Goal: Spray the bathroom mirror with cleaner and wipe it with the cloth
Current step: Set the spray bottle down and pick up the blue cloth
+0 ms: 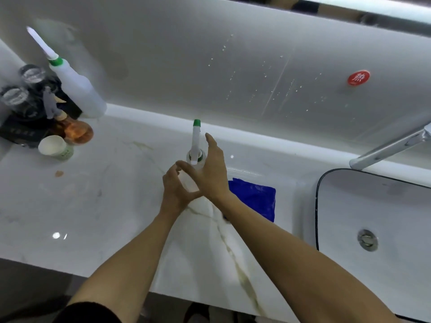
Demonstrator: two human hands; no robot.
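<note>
A translucent spray bottle (196, 145) with a green nozzle tip stands upright on the white marble counter (93, 206), close to the back wall. My left hand (173, 190) curls its fingers and thumb around the bottle's lower body from the left. My right hand (211, 169) is beside the bottle on the right, fingers straight and spread, thumb reaching across the front. A blue cloth (254, 198) lies flat on the counter just right of my right wrist. The mirror (349, 10) shows only as a strip at the top edge. Droplets speckle the glossy wall (268, 82) below it.
A second white bottle (74, 87) with a green collar leans at the back left. Beside it are glasses on a dark tray (21, 99), an amber bottle (74, 131) and a paper cup (54, 148). The sink (377, 217) and chrome faucet (391, 145) are at right.
</note>
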